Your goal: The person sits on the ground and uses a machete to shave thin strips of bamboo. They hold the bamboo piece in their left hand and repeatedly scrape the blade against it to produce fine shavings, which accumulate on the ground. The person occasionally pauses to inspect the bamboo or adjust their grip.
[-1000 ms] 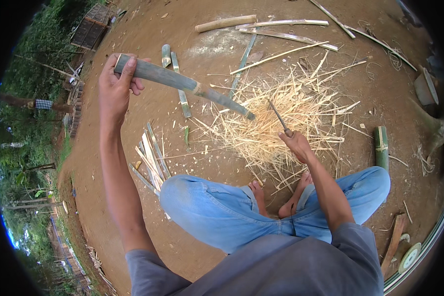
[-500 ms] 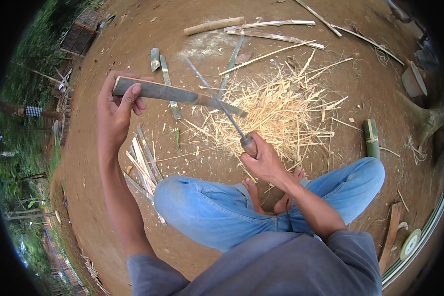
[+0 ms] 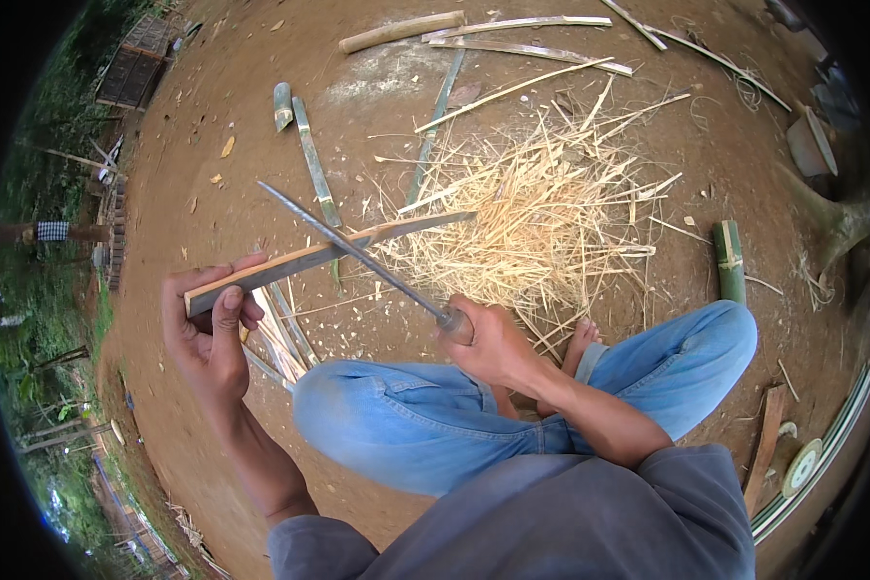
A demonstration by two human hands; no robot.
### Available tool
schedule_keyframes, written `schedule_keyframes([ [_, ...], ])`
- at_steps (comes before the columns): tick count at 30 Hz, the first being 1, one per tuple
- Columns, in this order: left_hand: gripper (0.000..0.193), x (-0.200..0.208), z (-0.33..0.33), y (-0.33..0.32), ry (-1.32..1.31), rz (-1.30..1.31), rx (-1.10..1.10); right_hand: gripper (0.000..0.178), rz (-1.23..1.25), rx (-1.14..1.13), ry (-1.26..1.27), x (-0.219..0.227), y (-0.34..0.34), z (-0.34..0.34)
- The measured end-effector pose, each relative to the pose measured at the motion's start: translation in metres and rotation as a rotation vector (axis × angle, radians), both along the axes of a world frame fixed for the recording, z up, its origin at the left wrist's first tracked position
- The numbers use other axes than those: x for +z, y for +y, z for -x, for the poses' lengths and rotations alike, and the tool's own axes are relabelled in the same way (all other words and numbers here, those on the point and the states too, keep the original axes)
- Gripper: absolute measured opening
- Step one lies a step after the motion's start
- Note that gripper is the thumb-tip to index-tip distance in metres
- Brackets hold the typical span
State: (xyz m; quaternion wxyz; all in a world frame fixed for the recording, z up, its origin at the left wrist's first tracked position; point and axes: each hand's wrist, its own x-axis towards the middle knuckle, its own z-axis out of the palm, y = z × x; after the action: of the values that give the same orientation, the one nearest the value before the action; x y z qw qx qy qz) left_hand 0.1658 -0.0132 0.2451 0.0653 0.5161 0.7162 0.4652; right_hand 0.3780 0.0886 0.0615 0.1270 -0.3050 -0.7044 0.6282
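My left hand [image 3: 213, 324] pinches the near end of a flat bamboo slat [image 3: 295, 266], thumb on its grey face, fingers behind. The slat has a pale tan edge and slants up to the right, its far end over the shavings. Closed around a short wooden handle, my right hand [image 3: 503, 353] is in front of my lap. From that handle a long, thin dark metal tool [image 3: 396, 282] points up and left, crossing over the slat's middle. Whether the metal touches the slat I cannot tell; its exact kind is unclear too.
A heap of pale bamboo shavings [image 3: 541, 213] covers the dirt ahead of my feet. Split strips [image 3: 314, 164] and a bamboo pole [image 3: 401, 32] lie beyond. A green bamboo piece [image 3: 729, 261] stands by my right knee; a grinding disc [image 3: 802, 468] is lower right.
My left hand has lowered and tilted the slat, so its far end now rises to the right. My right hand has moved left and down, and the tool now leans further left across the slat.
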Motion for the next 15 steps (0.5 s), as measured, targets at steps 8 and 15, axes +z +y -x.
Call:
schedule_keyframes([
  [8, 0.019, -0.058, 0.055, 0.042, 0.067, -0.036, 0.041, 0.014, 0.051, 0.043, -0.069, -0.063, 0.068, 0.046],
  [15, 0.022, -0.082, 0.099, 0.060, 0.075, -0.064, 0.086, 0.023, 0.121, -0.073, -0.292, -0.197, 0.124, 0.074],
])
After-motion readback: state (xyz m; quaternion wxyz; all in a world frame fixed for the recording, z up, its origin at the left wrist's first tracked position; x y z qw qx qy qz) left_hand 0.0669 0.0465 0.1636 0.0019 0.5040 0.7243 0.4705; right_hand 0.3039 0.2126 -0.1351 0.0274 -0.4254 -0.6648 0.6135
